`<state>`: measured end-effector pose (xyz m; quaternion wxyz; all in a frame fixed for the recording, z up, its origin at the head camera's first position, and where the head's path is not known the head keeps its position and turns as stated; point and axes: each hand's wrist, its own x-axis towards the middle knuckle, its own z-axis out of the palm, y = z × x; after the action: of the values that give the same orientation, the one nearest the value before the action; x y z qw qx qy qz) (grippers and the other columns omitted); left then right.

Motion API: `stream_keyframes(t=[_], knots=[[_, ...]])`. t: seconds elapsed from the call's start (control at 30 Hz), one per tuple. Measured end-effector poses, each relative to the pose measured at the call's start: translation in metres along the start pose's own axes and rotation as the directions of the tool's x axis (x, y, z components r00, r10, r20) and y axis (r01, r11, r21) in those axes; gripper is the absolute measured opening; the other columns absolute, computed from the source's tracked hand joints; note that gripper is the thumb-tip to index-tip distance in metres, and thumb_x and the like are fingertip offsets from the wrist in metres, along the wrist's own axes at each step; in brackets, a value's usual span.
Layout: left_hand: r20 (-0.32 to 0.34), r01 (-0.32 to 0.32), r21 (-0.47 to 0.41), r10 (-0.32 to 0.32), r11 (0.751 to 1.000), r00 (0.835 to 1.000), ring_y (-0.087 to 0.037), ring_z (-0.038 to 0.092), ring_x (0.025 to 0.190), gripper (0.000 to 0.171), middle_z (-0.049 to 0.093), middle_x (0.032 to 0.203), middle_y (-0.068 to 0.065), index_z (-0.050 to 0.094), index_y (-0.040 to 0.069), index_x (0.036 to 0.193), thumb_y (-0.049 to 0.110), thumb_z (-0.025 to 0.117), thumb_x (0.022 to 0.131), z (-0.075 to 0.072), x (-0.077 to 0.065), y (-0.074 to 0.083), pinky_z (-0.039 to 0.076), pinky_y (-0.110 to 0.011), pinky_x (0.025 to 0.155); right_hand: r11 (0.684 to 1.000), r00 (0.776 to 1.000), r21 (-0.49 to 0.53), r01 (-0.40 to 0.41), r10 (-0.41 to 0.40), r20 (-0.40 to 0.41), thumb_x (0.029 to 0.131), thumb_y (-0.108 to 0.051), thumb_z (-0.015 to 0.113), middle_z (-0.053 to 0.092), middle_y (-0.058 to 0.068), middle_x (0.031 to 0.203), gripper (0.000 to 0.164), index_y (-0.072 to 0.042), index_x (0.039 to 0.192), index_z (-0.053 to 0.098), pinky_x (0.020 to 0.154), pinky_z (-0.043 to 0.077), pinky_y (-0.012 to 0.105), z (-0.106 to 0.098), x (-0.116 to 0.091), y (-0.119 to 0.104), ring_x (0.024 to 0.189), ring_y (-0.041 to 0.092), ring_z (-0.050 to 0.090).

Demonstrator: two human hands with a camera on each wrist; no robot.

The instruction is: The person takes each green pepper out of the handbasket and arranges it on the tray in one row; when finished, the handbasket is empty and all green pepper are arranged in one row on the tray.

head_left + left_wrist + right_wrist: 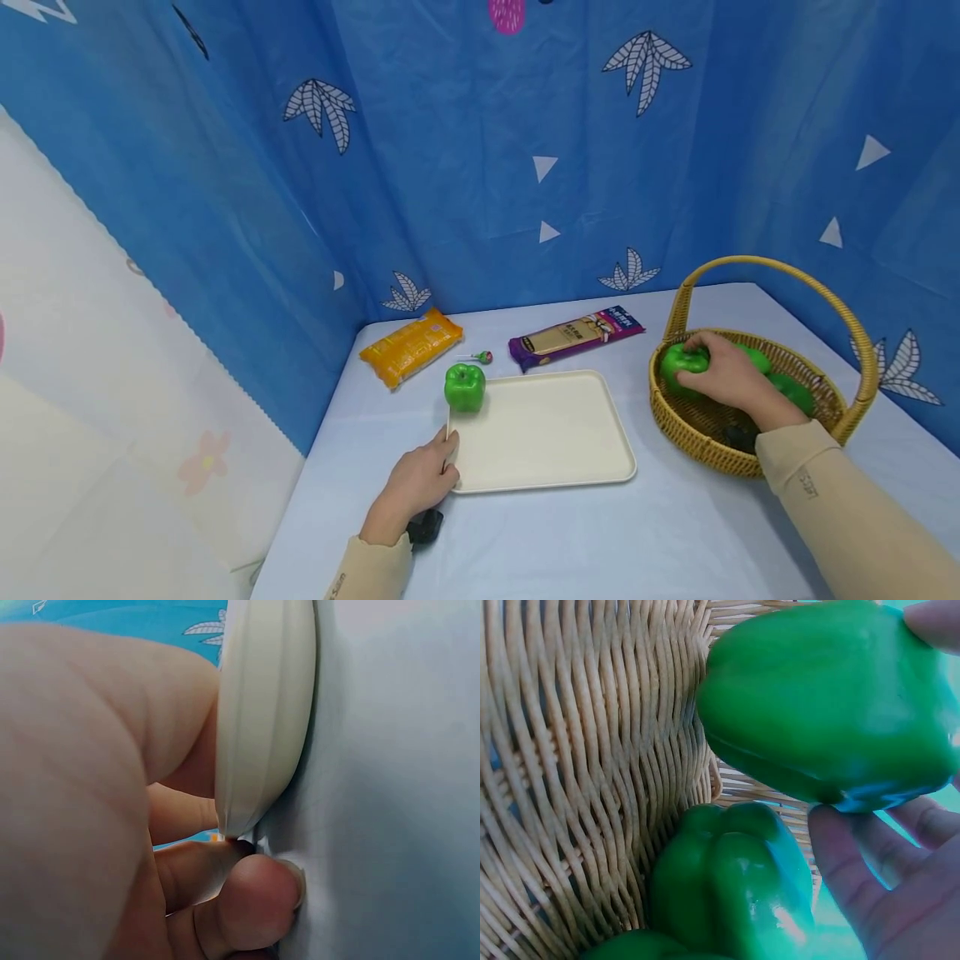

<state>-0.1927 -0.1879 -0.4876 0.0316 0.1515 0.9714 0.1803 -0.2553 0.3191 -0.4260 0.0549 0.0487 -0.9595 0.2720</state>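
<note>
My right hand (731,375) reaches into a wicker basket (686,435) and holds a green bell pepper (681,365) between thumb and fingers. Below it in the right wrist view, another bell pepper (735,885) lies against the woven wall. At the left edge of a cream tray (543,433), my left hand (420,479) grips the rim; the left wrist view shows its fingers at the tray's side (262,705), close to the tabletop. One more green bell pepper (465,389) stands upright at the tray's back left corner.
Behind the tray lie an orange packet (412,346), a lollipop (483,357) and a purple packet (576,336). The basket's tall handle (795,279) arches over its opening. A blue curtain (480,208) hangs at the table's back edge.
</note>
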Motion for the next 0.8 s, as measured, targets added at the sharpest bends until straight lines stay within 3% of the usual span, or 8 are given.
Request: stream_keyframes(t=[0.3,0.53,0.8], knots=[[0.002,-0.002,0.008,0.002,1.000,1.000,-0.035,0.064,0.125,0.064,0.045,0.158,-0.020,0.049,0.002,0.152,0.019,0.053,0.091,0.001,-0.001,-0.002,0.051,-0.051,0.104,1.000,1.000,-0.017,0.001,-0.001,0.012,0.089,-0.033,0.073,0.055,0.031,0.125,0.066,0.008,0.135,0.050,0.076,0.051,0.051,-0.002,0.000,-0.003,0.095,0.038,0.057],[0.009,-0.003,0.000,0.003,1.000,1.000,-0.034,0.064,0.124,0.064,0.045,0.158,-0.021,0.049,0.001,0.152,0.019,0.053,0.091,0.002,0.001,0.000,0.050,-0.051,0.104,1.000,1.000,-0.026,0.007,-0.007,-0.017,0.090,-0.033,0.073,0.055,0.031,0.121,0.066,0.008,0.135,0.048,0.074,0.051,0.050,-0.020,-0.001,-0.008,0.095,0.039,0.056],[0.024,0.017,0.000,-0.017,1.000,1.000,-0.036,0.061,0.128,0.061,0.042,0.160,-0.019,0.048,0.002,0.153,0.017,0.051,0.093,0.001,0.000,-0.001,0.050,-0.051,0.104,0.997,0.994,0.019,0.075,-0.073,-0.085,0.093,-0.035,0.072,0.055,0.030,0.124,0.062,0.006,0.134,0.048,0.071,0.055,0.051,-0.044,-0.008,-0.045,0.100,0.044,0.057]])
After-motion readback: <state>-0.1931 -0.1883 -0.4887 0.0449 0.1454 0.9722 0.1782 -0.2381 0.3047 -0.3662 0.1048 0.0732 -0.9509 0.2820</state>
